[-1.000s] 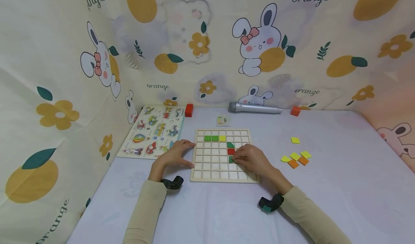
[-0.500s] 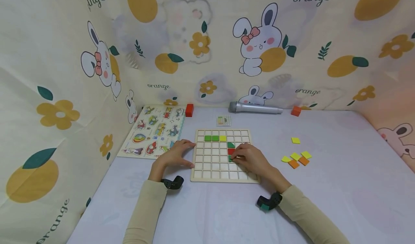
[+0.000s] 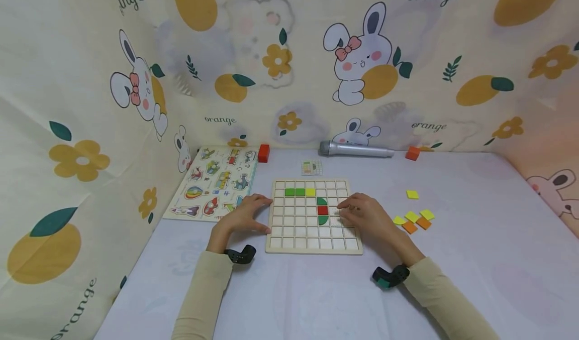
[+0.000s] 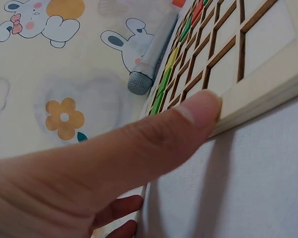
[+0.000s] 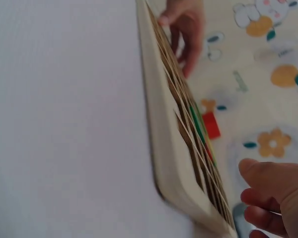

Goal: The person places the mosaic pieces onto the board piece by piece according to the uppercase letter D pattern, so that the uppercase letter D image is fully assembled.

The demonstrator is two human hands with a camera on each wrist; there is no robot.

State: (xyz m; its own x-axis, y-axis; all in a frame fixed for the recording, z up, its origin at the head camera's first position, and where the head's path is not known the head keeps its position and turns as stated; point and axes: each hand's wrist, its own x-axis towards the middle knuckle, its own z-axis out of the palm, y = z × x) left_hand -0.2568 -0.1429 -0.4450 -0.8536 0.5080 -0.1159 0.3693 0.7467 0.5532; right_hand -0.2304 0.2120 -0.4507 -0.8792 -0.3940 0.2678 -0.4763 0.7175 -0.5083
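A wooden grid board (image 3: pixel 289 248) lies mid-table. Two green quarter-round tiles (image 3: pixel 323 220) sit in its cells above and below a red square tile (image 3: pixel 322 210). Farther back on the left, two green square tiles (image 3: pixel 295 192) and a yellow square tile (image 3: pixel 310 192) form a row. My left hand (image 3: pixel 244 215) rests at the board's left edge, thumb and fingers spread; in the left wrist view the thumb (image 4: pixel 193 111) touches the frame. My right hand (image 3: pixel 367 219) hovers over the board's right side, fingers loosely bent and holding nothing.
Loose yellow tiles (image 3: pixel 412 194) and orange tiles (image 3: pixel 409 227) lie to the right. A picture puzzle board (image 3: pixel 212 184) stands back left. Along the back are a small pattern card (image 3: pixel 311 167), a silver microphone (image 3: pixel 357 150) and two red blocks (image 3: pixel 264 153).
My right hand has let go of the lower green quarter-round tile and moved right, leaving it in its cell below the red square. The left hand stays at the board's edge.
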